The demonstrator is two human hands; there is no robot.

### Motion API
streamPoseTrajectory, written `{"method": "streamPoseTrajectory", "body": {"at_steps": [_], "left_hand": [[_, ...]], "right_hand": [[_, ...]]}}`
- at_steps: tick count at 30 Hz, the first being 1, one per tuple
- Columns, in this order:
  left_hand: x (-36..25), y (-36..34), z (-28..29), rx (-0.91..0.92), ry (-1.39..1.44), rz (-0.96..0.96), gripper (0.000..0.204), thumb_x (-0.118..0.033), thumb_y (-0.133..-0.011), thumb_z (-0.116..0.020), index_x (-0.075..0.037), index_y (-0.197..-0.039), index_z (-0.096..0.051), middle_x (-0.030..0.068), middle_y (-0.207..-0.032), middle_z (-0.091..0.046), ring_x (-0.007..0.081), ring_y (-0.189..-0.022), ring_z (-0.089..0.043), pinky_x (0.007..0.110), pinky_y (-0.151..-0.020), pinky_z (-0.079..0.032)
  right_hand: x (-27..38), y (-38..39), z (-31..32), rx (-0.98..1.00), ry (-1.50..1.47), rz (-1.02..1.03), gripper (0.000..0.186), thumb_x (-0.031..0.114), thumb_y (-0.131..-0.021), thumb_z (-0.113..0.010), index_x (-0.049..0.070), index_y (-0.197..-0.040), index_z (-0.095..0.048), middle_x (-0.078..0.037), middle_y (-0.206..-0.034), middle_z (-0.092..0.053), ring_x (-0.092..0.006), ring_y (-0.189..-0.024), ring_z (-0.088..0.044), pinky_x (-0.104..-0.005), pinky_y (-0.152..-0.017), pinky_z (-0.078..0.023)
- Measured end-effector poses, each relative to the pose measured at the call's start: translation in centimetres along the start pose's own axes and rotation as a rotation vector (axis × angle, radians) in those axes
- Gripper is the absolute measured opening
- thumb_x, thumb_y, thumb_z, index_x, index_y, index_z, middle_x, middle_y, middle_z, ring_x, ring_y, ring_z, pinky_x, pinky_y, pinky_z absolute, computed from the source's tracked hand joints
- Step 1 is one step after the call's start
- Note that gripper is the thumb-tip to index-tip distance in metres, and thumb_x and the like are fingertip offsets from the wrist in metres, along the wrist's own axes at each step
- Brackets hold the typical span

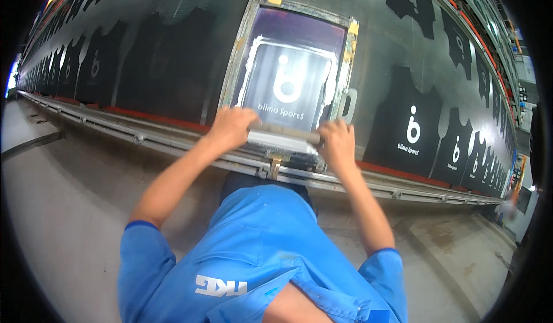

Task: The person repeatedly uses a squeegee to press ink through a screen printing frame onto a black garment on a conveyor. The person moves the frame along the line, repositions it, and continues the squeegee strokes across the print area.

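Fingers of the left hand (232,128), I see from afar, curl round the left end of the squeegee (287,132). Its long side runs left to right across the framed screen's near end (238,52), and the right hand (339,140), just as near, holds the other tip.

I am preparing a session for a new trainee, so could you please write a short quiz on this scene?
1. True or false: the left hand and the right hand both grip the same bar.

2. Multiple choice: where is the bar along the framed screen?
a) At the end farthest from the person
b) At the end nearest the person
c) Along its left side

3. Fill in: the prints on the black pieces to the right of the framed screen are ____ in colour.

Key: 1. True; 2. b; 3. white.
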State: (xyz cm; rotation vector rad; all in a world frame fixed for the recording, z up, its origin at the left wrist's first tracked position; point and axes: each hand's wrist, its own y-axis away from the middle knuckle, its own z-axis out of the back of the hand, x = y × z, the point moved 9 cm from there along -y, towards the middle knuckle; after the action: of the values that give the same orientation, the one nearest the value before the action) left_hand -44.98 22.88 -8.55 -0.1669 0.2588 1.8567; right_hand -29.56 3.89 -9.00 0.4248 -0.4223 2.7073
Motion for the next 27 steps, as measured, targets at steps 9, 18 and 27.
{"method": "streamPoseTrajectory", "body": {"at_steps": [9, 18, 27], "left_hand": [[10.4, -27.1, 5.6, 0.231, 0.011, 0.111, 0.064, -0.034, -0.063, -0.093, -0.009, -0.119, -0.076, 0.0148, -0.110, -0.077, 0.0316, -0.104, -0.073, 0.042, -0.091, -0.056], [11.3, -31.5, 5.8, 0.139, -0.036, 0.078, 0.059, -0.036, -0.064, -0.092, -0.011, -0.116, -0.078, 0.0132, -0.103, -0.079, 0.0311, -0.095, -0.075, 0.041, -0.087, -0.057], [8.4, -20.7, 2.6, 0.039, -0.094, 0.031, 0.046, -0.037, -0.068, -0.089, -0.017, -0.108, -0.079, 0.0133, -0.099, -0.077, 0.0349, -0.095, -0.073, 0.048, -0.085, -0.058]], "right_hand": [[-14.7, -25.1, -2.1, 0.318, -0.169, -0.251, 0.059, 0.026, -0.067, -0.093, -0.006, -0.112, -0.072, -0.023, -0.101, -0.074, -0.0356, -0.097, -0.072, -0.0411, -0.087, -0.055], [-18.9, -27.5, -4.3, 0.162, -0.267, -0.305, 0.059, 0.022, -0.068, -0.095, -0.004, -0.115, -0.071, -0.020, -0.096, -0.075, -0.0342, -0.093, -0.072, -0.0404, -0.084, -0.054], [-13.2, -17.5, -6.3, 0.093, -0.198, -0.223, 0.048, 0.029, -0.073, -0.093, -0.003, -0.088, -0.061, -0.027, -0.085, -0.068, -0.0470, -0.085, -0.067, -0.0510, -0.075, -0.052]]}}
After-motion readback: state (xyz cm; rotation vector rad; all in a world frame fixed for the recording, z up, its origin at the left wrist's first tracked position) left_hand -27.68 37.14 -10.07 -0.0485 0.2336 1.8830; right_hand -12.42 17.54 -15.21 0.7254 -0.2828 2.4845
